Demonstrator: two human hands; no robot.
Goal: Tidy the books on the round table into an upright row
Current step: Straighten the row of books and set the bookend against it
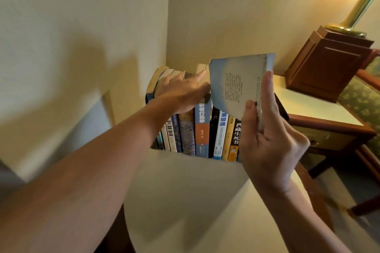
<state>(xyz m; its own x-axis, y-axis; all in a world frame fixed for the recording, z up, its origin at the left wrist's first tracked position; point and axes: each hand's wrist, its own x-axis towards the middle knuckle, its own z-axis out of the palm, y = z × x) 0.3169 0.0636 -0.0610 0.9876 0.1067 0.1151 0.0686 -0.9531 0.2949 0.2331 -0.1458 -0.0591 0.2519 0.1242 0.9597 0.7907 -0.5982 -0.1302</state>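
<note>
L hand (181, 92), fingers straight, lies on book row (202, 129) tops on worktop (185, 201); R hand (269, 139) fingers grip blue book (236, 80) above row's R end.

You have one view only: a wide-angle camera on your head, looking forward and down into a wall corner (168, 26). It sits close over the round table (185, 201), with the row of books (197, 135) mid-frame and your left hand (183, 92) and right hand (269, 144) large in the foreground.

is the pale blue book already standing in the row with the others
No, the right hand holds the pale blue book up above the row of books.
</note>
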